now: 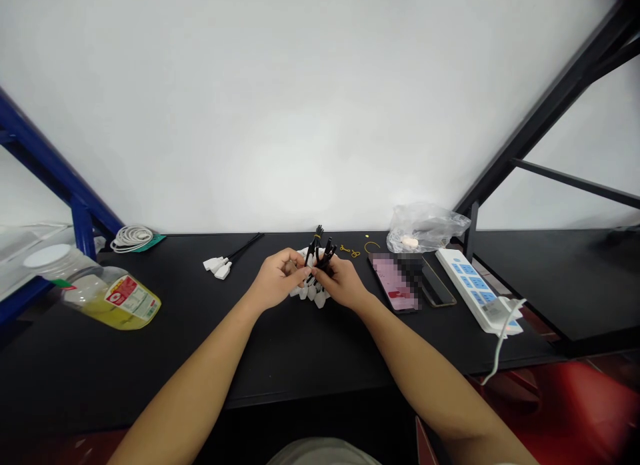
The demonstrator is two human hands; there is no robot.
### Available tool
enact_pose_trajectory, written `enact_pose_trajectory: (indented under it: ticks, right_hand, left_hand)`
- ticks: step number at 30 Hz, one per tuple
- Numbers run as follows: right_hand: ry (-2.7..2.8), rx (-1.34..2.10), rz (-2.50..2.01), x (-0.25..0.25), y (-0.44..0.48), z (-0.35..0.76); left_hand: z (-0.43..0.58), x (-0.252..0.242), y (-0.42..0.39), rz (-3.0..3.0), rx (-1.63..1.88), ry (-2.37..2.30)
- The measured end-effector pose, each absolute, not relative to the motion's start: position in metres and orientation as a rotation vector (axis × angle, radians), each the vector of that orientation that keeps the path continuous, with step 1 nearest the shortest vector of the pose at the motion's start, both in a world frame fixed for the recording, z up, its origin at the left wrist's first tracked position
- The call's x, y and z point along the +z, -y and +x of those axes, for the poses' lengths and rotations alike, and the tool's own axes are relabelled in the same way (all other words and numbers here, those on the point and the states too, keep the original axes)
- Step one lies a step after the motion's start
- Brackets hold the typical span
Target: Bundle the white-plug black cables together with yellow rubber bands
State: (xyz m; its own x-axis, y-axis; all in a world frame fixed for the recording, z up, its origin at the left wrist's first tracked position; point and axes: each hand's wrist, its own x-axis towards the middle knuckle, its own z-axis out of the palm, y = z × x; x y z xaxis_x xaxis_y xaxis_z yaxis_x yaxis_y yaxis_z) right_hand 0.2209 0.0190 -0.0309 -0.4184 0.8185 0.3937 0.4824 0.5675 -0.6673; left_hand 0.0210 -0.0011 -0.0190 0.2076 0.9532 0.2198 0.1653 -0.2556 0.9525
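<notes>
Both my hands meet at the middle of the black table (pixel 300 358). My left hand (pixel 277 279) and my right hand (pixel 341 282) are closed around a bundle of short black cables with white plug ends (pixel 316 273). The black cable ends stick up between my fingers and the white plugs hang below them. A smaller set of the same cables (pixel 223 262) lies on the table to the left, apart from my hands. Small yellow rubber bands (pixel 361 248) lie just behind my right hand.
A lying plastic bottle of yellow liquid (pixel 114 297) is at the left, with a coiled white cable (pixel 133 238) behind it. To the right are a phone (pixel 395 282), a white power strip (pixel 477 288) and a clear plastic bag (pixel 425 226). Blue and black frame posts flank the table.
</notes>
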Motion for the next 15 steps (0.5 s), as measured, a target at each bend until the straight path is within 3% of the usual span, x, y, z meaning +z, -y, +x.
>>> enact_pose_trajectory:
  ticks: [15]
  right_hand:
    - [2.113,0.681,-0.903,-0.030,-0.022,0.226]
  left_hand:
    - [0.037,-0.032,0.000,1.610,1.135,-1.045]
